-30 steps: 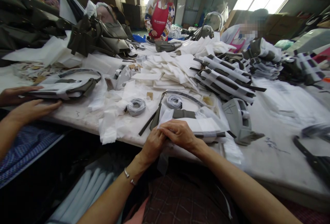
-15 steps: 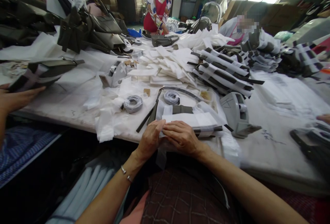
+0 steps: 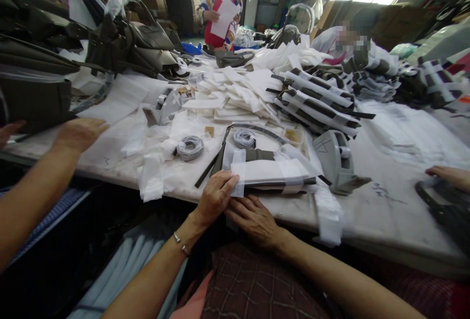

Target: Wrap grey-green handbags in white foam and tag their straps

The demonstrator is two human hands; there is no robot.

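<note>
A dark olive-grey handbag point(image 3: 260, 155) lies flattened at the table's front edge, with a white foam sheet point(image 3: 270, 171) on top. Clear translucent strips, including a left strip point(image 3: 239, 157), wrap across both. My left hand point(image 3: 217, 194) is closed on the bag's left end, fingertips against the sheet and strip. Just below the bag's front edge is my right hand point(image 3: 254, 220), its fingers stretched out and fairly flat; their tips touch the underside near the strip. Behind the bag rises its curved wrapped handle point(image 3: 266, 130). A thin dark strap point(image 3: 211, 164) sticks out left.
Wrapped strap coils point(image 3: 190, 148) sit behind, left of the bag. A grey tape dispenser point(image 3: 333, 159) stands right. Cut strips point(image 3: 330, 216) hang over the edge. Foam sheets point(image 3: 238, 91) and wrapped bags point(image 3: 319, 101) are piled behind. Co-workers' hands point(image 3: 79, 135) reach in at both sides.
My right hand has slid down off the bag's top to below its front edge, uncovering the left strip. The left co-worker's bag has shifted; the far person now holds up a white sheet.
</note>
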